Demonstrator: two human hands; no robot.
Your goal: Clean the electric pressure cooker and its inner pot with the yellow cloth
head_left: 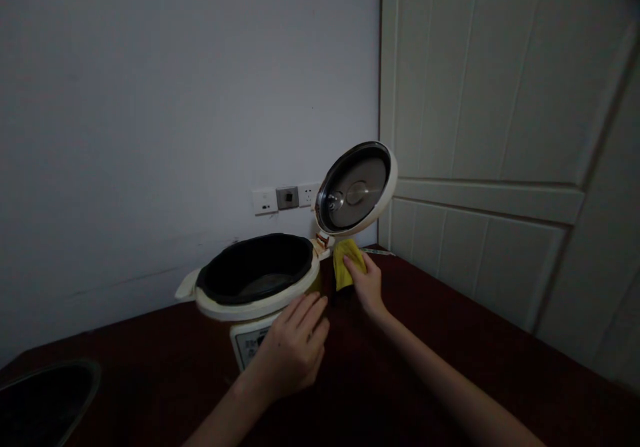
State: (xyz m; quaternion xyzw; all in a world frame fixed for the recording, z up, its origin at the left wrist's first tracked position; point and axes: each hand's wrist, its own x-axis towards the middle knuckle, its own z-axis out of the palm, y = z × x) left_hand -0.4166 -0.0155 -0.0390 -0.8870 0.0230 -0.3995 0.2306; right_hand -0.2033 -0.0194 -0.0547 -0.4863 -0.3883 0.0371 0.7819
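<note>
A rice cooker (pixel 260 310) with a white rim stands on the dark red tabletop, its lid (pixel 356 190) raised and tilted back on the hinge. The cooker's inside is dark, with a paler patch at the bottom. My left hand (pixel 296 348) rests at the cooker's front right side by the control panel (pixel 249 346), its fingers loosely bent and holding nothing. Beside the hinge, my right hand (pixel 369 283) pinches a yellow cloth (pixel 345 264) between thumb and fingers. The cloth hangs just below the lid; whether it touches the cooker cannot be told.
Wall sockets (pixel 287 198) sit behind the cooker. At the lower left is the rim of a dark round pot (pixel 90 374), cut off by the frame. A white panelled door (pixel 480 134) borders the table (pixel 450 340) on the right. The lighting is dim.
</note>
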